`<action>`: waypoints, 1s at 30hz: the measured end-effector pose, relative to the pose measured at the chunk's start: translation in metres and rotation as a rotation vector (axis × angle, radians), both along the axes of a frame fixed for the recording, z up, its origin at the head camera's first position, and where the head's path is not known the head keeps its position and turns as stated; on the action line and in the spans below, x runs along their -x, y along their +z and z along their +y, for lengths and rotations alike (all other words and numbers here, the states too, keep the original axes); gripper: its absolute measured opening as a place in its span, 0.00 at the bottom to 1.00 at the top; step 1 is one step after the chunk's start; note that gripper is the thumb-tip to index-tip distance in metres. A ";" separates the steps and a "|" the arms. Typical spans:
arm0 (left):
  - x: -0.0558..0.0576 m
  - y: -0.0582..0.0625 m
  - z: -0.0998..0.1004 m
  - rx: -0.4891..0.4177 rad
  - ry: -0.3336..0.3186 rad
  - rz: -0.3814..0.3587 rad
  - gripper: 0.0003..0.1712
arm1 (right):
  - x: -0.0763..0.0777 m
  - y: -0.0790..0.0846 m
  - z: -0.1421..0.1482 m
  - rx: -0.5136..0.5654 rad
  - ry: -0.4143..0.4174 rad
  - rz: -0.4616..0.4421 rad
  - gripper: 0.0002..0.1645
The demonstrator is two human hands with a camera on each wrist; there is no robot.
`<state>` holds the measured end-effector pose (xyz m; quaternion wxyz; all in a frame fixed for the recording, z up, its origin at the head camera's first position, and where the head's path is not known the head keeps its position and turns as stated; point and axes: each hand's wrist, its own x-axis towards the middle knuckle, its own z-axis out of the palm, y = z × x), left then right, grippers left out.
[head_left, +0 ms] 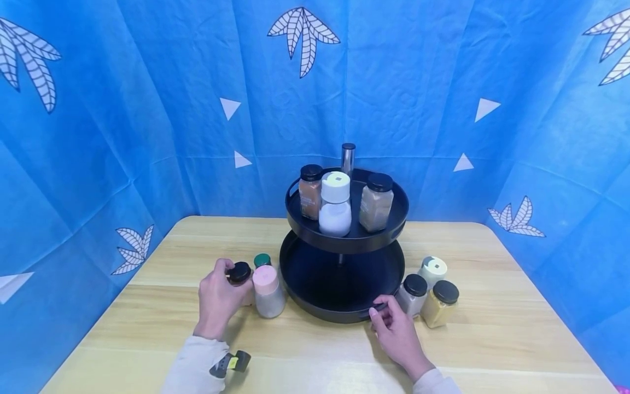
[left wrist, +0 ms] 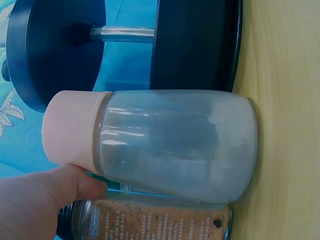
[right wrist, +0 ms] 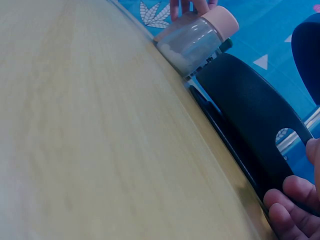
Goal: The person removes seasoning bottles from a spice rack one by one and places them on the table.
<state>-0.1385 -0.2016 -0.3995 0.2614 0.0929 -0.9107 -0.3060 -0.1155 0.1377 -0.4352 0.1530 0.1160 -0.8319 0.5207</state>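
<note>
My left hand [head_left: 219,301] grips a square glass jar by its black lid [head_left: 239,272]. Orange-brown seasoning fills this jar [left wrist: 160,220], as the left wrist view shows. Right beside it stands a pink-capped glass shaker [head_left: 269,295] with pale powder low inside, and a green-lidded bottle [head_left: 262,260] is mostly hidden behind. To the right is a black two-tier turntable rack [head_left: 339,316]. At the front right of its lower tray, my right hand [head_left: 397,335] holds the rim by the cut-out handle, thumb and fingers [right wrist: 295,186] around the edge.
On the upper tray [head_left: 339,244] are a black-lidded reddish jar [head_left: 310,194], a white-capped shaker [head_left: 336,210] and a black-lidded greyish-brown jar [head_left: 376,203]. Two black-lidded jars [head_left: 439,309] and a white-capped shaker [head_left: 433,268] stand right of the rack. Blue cloth [head_left: 394,82] surrounds the wooden table [head_left: 315,355].
</note>
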 end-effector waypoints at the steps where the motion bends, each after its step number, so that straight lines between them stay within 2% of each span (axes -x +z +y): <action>1: 0.000 0.000 0.000 0.002 -0.002 0.004 0.29 | 0.000 0.000 0.000 -0.001 0.000 0.005 0.10; 7: -0.001 0.000 0.001 0.019 -0.015 0.021 0.30 | -0.001 0.003 -0.001 0.000 0.001 0.024 0.10; 12: -0.002 0.002 0.002 0.012 -0.032 -0.024 0.30 | -0.002 0.002 -0.002 -0.006 0.000 0.016 0.10; 19: -0.005 0.002 0.002 -0.002 -0.067 -0.027 0.30 | 0.010 -0.023 0.005 -0.006 0.001 -0.025 0.10; 22: -0.007 0.002 0.002 -0.002 -0.085 -0.043 0.31 | 0.010 -0.029 0.008 -0.004 0.018 -0.038 0.10; 27: -0.009 0.004 0.001 -0.003 -0.128 -0.086 0.32 | 0.008 -0.025 0.011 0.007 0.039 -0.025 0.12; 30: -0.008 0.009 -0.001 -0.003 -0.162 -0.107 0.32 | 0.008 -0.017 0.011 -0.007 0.011 -0.009 0.13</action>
